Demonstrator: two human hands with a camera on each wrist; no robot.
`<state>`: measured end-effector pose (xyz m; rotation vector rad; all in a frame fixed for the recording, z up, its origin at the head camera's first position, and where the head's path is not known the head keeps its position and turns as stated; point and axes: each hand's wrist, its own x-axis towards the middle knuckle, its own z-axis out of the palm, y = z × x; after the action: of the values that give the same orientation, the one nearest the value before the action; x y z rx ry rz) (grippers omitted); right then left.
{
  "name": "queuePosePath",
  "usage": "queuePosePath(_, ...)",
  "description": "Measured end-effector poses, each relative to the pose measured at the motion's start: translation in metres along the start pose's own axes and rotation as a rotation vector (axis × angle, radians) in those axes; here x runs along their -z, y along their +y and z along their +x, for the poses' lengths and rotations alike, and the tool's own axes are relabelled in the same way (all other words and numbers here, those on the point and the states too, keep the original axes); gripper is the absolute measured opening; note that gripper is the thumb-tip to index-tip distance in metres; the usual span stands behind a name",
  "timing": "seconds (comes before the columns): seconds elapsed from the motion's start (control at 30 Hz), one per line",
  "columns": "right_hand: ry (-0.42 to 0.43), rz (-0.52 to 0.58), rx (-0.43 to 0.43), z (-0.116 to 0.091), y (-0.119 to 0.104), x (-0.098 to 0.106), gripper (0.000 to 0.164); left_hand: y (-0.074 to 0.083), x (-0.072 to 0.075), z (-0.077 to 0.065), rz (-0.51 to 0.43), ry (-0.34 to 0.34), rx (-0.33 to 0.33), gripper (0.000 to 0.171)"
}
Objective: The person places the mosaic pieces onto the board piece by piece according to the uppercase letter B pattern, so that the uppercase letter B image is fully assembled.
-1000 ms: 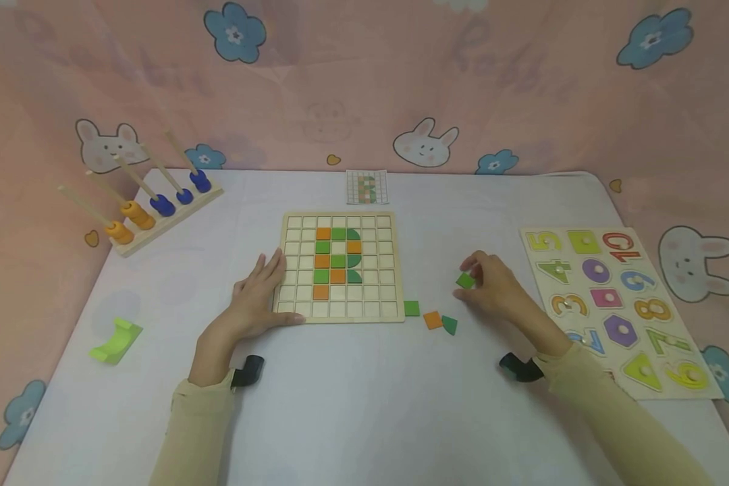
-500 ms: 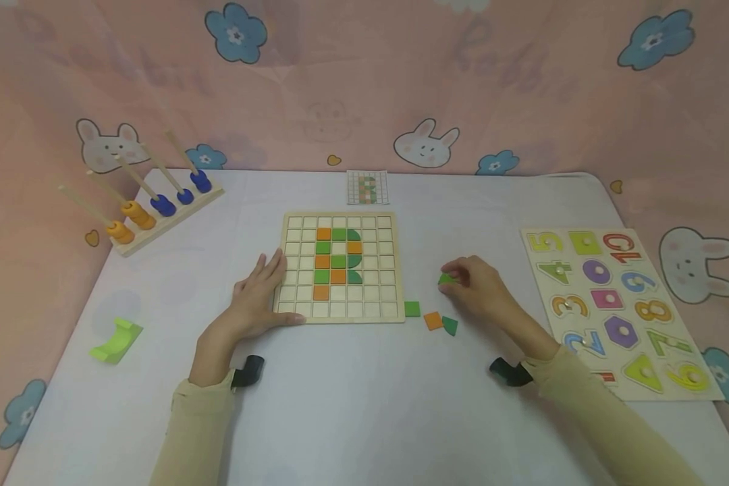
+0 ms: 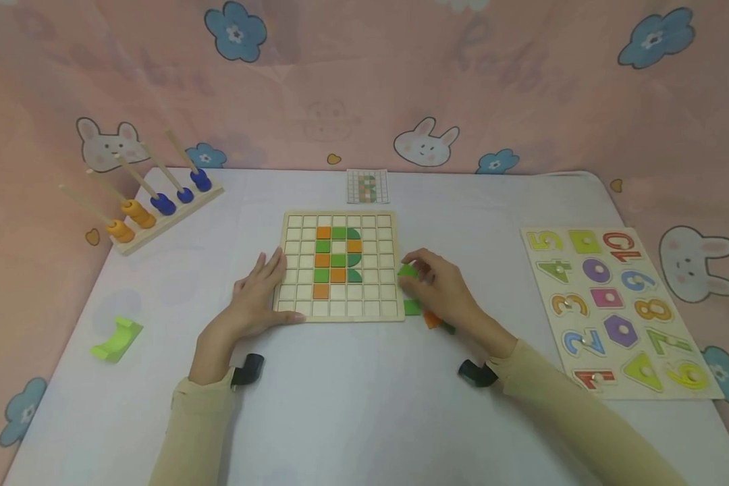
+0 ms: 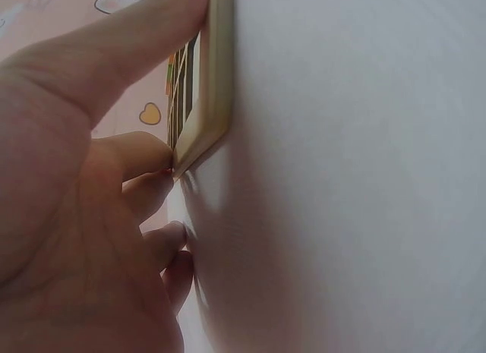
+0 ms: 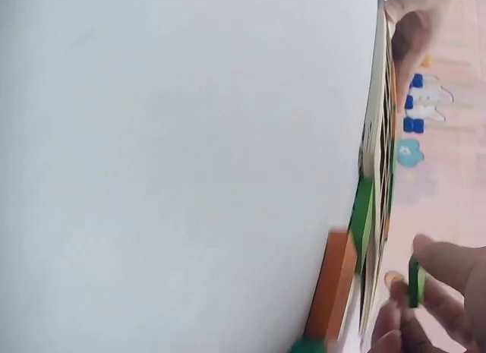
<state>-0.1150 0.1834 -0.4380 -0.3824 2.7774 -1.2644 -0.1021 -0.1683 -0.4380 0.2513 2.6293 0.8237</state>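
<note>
A wooden grid board (image 3: 376, 293) lies on the white table, with orange, light green and dark green tiles set in its middle squares. My left hand (image 3: 252, 297) rests along the board's left side, its thumb on the front edge and its fingers spread at the left edge. Between thumb and fingers my right hand (image 3: 440, 287) pinches a green tile (image 3: 408, 271), held just off the board's right edge. Below that hand lie a loose green square tile (image 3: 412, 308), an orange tile (image 3: 431, 320) and a dark green tile (image 3: 447, 328), partly hidden by it.
Behind the board lies a small pattern card (image 3: 367, 186). A peg abacus (image 3: 167, 223) with orange and blue beads stands back left. On the right is a number puzzle board (image 3: 622, 314). A light green curved block (image 3: 117, 340) lies at the left.
My right hand has moved left with the green tile, from beside the puzzle board to the grid board's right edge. My left hand stays in place.
</note>
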Motion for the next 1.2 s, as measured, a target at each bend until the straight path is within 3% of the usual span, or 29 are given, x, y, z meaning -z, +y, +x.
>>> queuePosePath(0.57, -0.064, 0.172, 0.018, 0.017, -0.038, -0.043, 0.011, -0.002, 0.000, 0.002, 0.009, 0.004, -0.002, 0.123)
queuePosePath(0.73, -0.088, 0.153, 0.036, 0.019, -0.044, -0.050, 0.010, -0.002, -0.001, 0.001, 0.008, 0.005, -0.003, 0.123)
queuePosePath(1.2, -0.095, 0.070, -0.018, 0.021, -0.046, -0.053, 0.008, -0.002, -0.001, 0.001, 0.001, 0.009, -0.004, 0.122)
